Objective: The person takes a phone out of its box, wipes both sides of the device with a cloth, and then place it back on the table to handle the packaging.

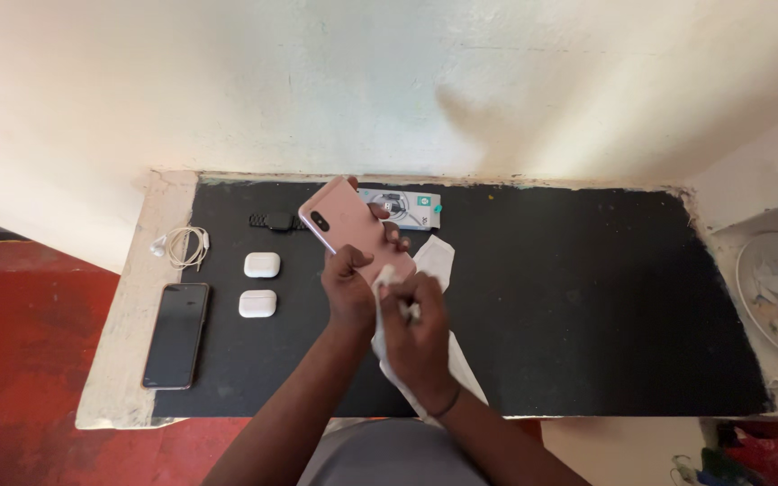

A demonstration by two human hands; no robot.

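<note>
2 hands of mine are busy over the middle of the black worktop (587, 297). My left hand (349, 290) has its fingers wrapped around the lower end of a pink phone (346, 229), holding it back side up with its top tilted toward the far left, so the camera lens near that top corner faces me. The phone sits above the worktop, closer to the far edge than the near one. My right hand (422, 335) is curled shut around a white cloth (432, 270), pinching a bunched part of it against the lower edge of the phone; the rest of the cloth trails down past my wrist to the near edge and also spreads out to the right of the phone.

Behind the phone, by the far edge, lies a small flat package (407, 209) with a cable pictured on it, partly hidden by the phone. Left of it rests a dark wristwatch (274, 220). Nearer to me are 2 white earbud cases (261, 265), 1 just behind the other. On the pale left edge of the worktop lies a coiled white cable (187, 245), and a black phone (176, 334) lies screen up toward the near left corner.
</note>
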